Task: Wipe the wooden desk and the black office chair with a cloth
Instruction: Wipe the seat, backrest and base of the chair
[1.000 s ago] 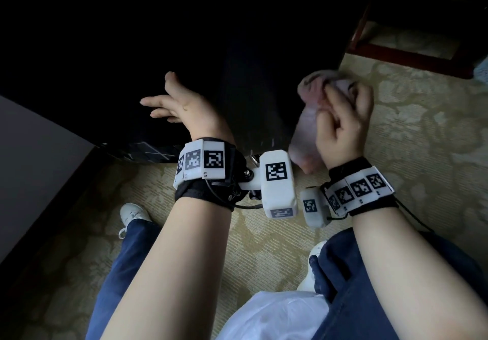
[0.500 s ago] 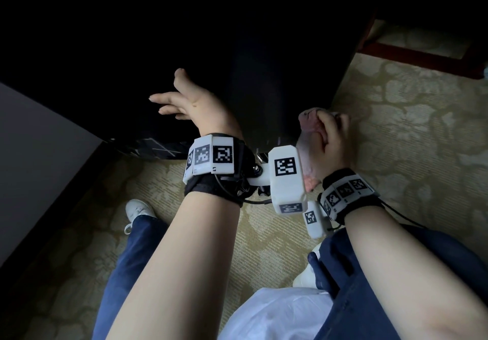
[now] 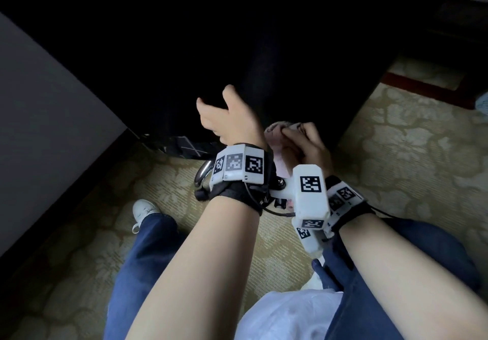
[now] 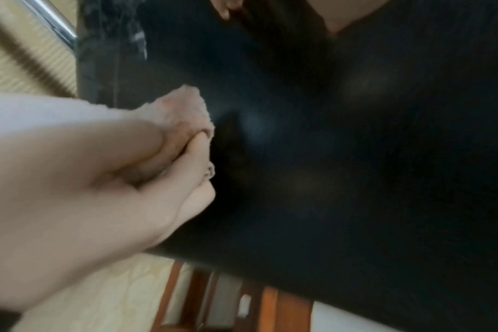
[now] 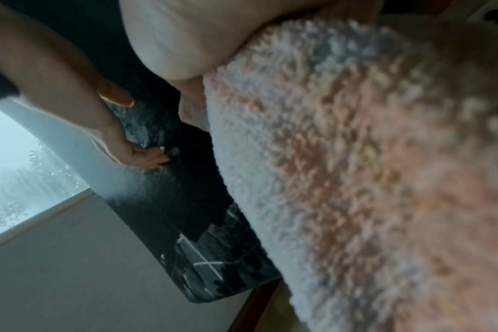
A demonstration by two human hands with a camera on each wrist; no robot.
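Note:
The black office chair (image 3: 290, 62) fills the dark upper half of the head view, its back facing me. My left hand (image 3: 221, 112) holds the chair's left edge. In the right wrist view its fingers (image 5: 148, 157) curl round that edge (image 5: 185, 179). My right hand (image 3: 301, 141) grips a bunched pink fluffy cloth (image 3: 276, 134) and presses it against the lower chair back, right beside the left wrist. The left wrist view shows the right hand (image 4: 191, 157) with the cloth (image 4: 185, 105) on the black surface (image 4: 356, 157). The cloth (image 5: 356, 157) fills the right wrist view.
A patterned beige carpet (image 3: 396, 155) lies underfoot, with my blue-trousered legs and a white shoe (image 3: 144, 207) on it. A grey panel (image 3: 52, 128) stands at the left. Red-brown wooden furniture (image 3: 422, 86) is at the upper right. A chrome chair part (image 3: 203, 174) shows below the left wrist.
My right hand has moved the cloth down and to the left over the chair back, close to the left wrist. The left hand's spread fingers have curled onto the chair's edge.

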